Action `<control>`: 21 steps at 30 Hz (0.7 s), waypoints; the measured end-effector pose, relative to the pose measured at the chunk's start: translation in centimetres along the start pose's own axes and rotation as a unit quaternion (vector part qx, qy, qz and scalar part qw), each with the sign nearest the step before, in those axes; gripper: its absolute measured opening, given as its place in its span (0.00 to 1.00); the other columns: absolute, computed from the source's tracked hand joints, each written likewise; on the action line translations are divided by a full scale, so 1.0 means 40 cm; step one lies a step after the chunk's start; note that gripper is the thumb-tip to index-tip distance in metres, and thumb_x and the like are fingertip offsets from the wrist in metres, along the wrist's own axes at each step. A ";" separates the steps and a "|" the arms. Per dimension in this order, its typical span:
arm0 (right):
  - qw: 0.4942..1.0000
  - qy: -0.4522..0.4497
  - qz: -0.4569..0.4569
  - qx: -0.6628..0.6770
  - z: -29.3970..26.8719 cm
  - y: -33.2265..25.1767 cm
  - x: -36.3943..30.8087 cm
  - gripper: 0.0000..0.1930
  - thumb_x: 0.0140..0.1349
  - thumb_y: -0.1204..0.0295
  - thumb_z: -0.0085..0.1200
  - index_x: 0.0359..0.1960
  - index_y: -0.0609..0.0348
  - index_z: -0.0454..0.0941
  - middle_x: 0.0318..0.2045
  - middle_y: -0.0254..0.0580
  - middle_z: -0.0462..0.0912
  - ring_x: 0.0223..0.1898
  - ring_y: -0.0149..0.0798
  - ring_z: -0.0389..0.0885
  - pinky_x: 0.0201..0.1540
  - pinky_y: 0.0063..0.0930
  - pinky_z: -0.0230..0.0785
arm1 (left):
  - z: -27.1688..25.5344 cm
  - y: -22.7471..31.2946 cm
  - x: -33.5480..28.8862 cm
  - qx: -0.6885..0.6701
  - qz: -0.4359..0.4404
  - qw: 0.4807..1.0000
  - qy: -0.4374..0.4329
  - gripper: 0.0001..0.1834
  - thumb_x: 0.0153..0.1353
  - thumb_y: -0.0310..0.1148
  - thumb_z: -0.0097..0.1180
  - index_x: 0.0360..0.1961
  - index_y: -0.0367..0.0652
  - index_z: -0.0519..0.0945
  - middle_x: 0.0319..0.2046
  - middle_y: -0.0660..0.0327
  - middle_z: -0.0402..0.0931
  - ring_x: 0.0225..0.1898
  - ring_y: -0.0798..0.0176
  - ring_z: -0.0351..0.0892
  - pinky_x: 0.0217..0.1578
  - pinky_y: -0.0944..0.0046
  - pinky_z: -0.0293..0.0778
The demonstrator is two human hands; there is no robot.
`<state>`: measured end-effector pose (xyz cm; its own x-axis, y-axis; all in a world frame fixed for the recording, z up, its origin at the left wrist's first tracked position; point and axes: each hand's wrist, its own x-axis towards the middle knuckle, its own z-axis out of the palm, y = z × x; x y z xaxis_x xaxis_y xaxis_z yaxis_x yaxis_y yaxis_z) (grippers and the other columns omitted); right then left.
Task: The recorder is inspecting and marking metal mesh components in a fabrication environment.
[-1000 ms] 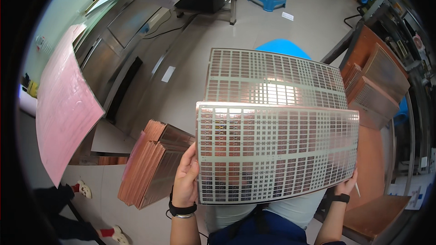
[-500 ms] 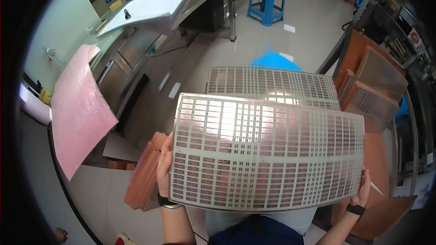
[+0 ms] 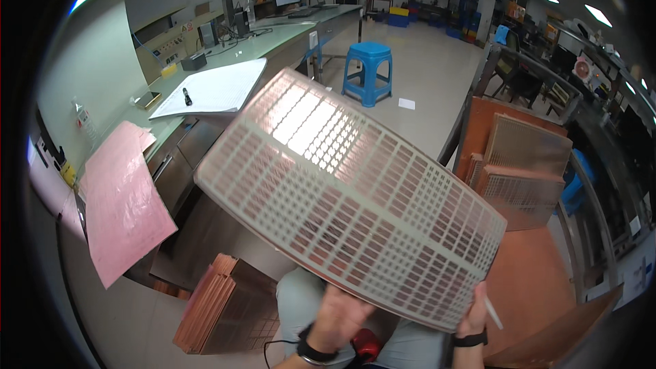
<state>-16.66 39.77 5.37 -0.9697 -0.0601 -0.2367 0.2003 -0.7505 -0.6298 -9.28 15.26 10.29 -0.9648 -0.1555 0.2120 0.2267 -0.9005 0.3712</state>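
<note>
I hold a large printed circuit panel [image 3: 362, 198], a thin sheet with a pale grid over coppery blocks, up before me. It is tilted, its left end higher than its right, and glare lies on its upper part. My right hand [image 3: 473, 311] is closed on its lower right corner, with a slim white stick [image 3: 493, 314] poking out beside the fingers. Under the lower edge is my left hand [image 3: 338, 321], a little blurred; its fingers are partly hidden, so I cannot tell whether it grips the panel.
A stack of copper-coloured panels [image 3: 222, 307] stands by my left leg. Further left hangs a pink sheet [image 3: 130, 205] at the bench, near papers [image 3: 212, 89]. At right, more panels [image 3: 526, 150] lean on an orange-brown rack board [image 3: 533, 266]. A blue stool [image 3: 369, 72] stands ahead.
The panel has turned from nearly level to a steep slant. My left hand has moved from its left side to below its lower edge. A second panel behind it no longer shows; my view has tipped up.
</note>
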 end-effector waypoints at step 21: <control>0.908 -0.172 -0.038 -0.380 0.011 -0.101 -0.066 0.21 0.65 0.57 0.48 0.42 0.68 0.73 0.36 0.37 0.77 0.37 0.26 0.70 0.44 0.20 0.62 | -0.041 0.076 -0.002 0.247 -0.012 0.956 0.156 0.28 0.66 0.36 0.47 0.64 0.39 0.55 0.55 0.58 0.66 0.54 0.65 0.68 0.55 0.64 0.64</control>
<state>-14.97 42.65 8.86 -0.9447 -0.3278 -0.0089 0.0433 -0.0977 -0.9943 -8.73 11.89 9.93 -0.9457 -0.3204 -0.0544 0.1646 -0.6164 0.7701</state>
